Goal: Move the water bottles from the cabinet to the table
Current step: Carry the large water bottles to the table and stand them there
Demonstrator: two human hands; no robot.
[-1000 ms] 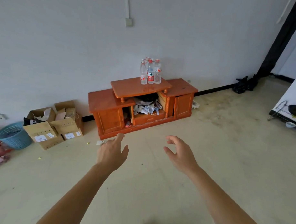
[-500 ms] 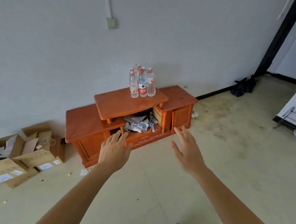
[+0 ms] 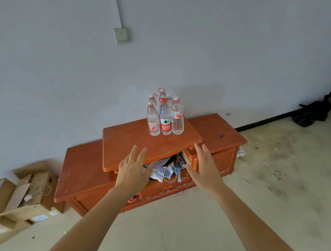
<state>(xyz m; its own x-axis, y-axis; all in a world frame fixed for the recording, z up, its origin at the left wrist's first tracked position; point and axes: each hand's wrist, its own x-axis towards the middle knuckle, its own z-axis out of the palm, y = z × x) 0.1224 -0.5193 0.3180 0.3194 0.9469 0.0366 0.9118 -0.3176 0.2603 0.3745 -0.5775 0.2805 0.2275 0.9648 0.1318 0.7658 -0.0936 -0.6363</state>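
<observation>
Grey wall [image 3: 201, 51] backs a low orange cabinet [image 3: 84, 171]. The left hand [image 3: 134, 171] and right hand [image 3: 202, 169] are stretched forward, apart, fingers straight and spread, holding nothing. The bottles [image 3: 166, 118] stand upright in a tight cluster on the raised top, beyond the fingertips and roughly between the two hands, untouched. I judge this the approach before a first pickup. Next, each hand needs to wrap one outer bottle without toppling its neighbours. No table shows.

Pale grey wall [image 3: 201, 42]; stained beige floor [image 3: 271, 185]; cardboard boxes [image 3: 23, 193] left.
</observation>
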